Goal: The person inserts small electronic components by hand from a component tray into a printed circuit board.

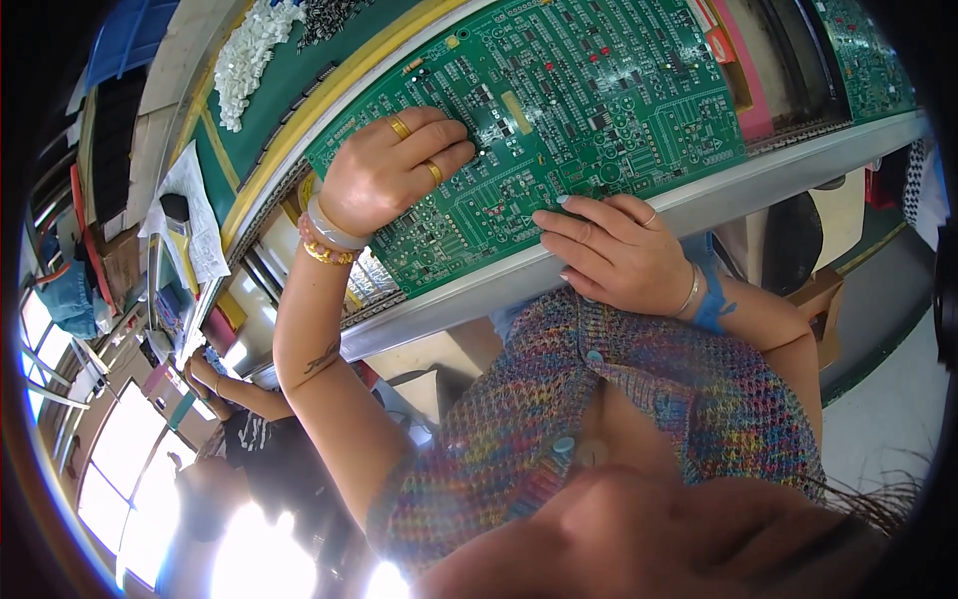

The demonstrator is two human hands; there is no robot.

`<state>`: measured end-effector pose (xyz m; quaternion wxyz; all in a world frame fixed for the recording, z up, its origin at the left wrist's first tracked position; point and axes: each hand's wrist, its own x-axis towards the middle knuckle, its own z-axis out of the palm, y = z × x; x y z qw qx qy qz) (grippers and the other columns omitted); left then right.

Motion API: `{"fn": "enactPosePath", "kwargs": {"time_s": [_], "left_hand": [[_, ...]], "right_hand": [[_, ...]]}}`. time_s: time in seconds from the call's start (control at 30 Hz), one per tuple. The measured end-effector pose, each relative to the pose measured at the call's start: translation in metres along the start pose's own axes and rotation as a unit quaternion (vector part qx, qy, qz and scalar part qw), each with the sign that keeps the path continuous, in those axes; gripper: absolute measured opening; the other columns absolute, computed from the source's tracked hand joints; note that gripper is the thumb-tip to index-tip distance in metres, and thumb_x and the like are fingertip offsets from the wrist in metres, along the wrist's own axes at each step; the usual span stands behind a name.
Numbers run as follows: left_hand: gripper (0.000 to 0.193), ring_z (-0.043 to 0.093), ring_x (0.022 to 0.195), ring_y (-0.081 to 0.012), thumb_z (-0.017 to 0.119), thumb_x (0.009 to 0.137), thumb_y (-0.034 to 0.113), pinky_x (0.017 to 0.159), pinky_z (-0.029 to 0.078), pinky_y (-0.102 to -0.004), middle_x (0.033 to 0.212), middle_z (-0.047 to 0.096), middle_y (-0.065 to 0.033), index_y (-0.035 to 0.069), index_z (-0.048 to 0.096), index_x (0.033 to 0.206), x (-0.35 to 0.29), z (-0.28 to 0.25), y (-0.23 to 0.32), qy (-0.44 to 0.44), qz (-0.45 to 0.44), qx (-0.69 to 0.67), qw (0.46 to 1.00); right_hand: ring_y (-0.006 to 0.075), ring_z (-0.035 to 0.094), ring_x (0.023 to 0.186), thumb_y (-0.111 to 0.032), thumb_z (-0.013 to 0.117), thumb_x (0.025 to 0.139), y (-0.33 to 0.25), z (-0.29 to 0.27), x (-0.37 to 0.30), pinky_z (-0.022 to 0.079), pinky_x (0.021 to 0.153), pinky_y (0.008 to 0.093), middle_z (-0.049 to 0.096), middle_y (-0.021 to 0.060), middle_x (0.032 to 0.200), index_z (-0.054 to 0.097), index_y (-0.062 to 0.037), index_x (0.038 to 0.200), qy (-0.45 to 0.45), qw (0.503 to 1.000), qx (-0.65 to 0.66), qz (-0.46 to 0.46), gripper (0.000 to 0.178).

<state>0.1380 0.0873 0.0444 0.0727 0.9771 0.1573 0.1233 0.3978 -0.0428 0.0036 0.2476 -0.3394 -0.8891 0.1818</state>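
Note:
A large green circuit board (pixel 639 120) lies before me, set with many small parts, a few red ones and a tan strip (pixel 516 113). My left hand (pixel 394 165), with gold rings and bracelets, bends over the board's left part. Its fingers are curled together with their tips at the board; whatever they may hold is hidden. Across the near edge of the board rests my right hand (pixel 619 250). Its fingers are stretched out and apart, touching the edge, and it holds nothing.
A silver rail (pixel 699 208) runs along the board's near side. White connectors (pixel 244 70) and small black parts (pixel 329 20) are heaped at the far left. Paper sheets (pixel 195 215) hang nearer. Another green board (pixel 866 55) sits at far right. A co-worker's arm (pixel 244 394) shows at left.

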Motion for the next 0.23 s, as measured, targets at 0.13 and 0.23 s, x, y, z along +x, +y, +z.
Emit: {"fn": "enactPosePath", "kwargs": {"time_s": [0.13, 0.23], "left_hand": [[0.027, 0.064, 0.091, -0.0228, 0.062, 0.065, 0.01, 0.071, 0.056, -0.0311, 0.095, 0.064, -0.0057, 0.006, 0.068, 0.091, 0.0026, -0.0013, 0.0006, -0.008, 0.007, 0.006, 1.0], [0.028, 0.064, 0.091, -0.0231, 0.063, 0.065, 0.009, 0.071, 0.056, -0.0308, 0.097, 0.064, -0.0059, 0.007, 0.068, 0.092, 0.0028, -0.0017, -0.0002, -0.015, 0.01, 0.005, 1.0]], "right_hand": [[0.0221, 0.051, 0.115, -0.023, 0.068, 0.073, 0.001, -0.0014, 0.0003, 0.04, 0.093, 0.0373, 0.057, 0.0051, 0.127, 0.064, -0.0081, 0.108, -0.002, 1.0, 0.002, -0.002, 0.038], [0.0224, 0.051, 0.115, -0.024, 0.068, 0.073, 0.0014, -0.0011, -0.0002, 0.04, 0.094, 0.0377, 0.056, 0.0057, 0.128, 0.064, -0.0081, 0.108, 0.0, 1.0, 0.009, 0.0, 0.038]]}}
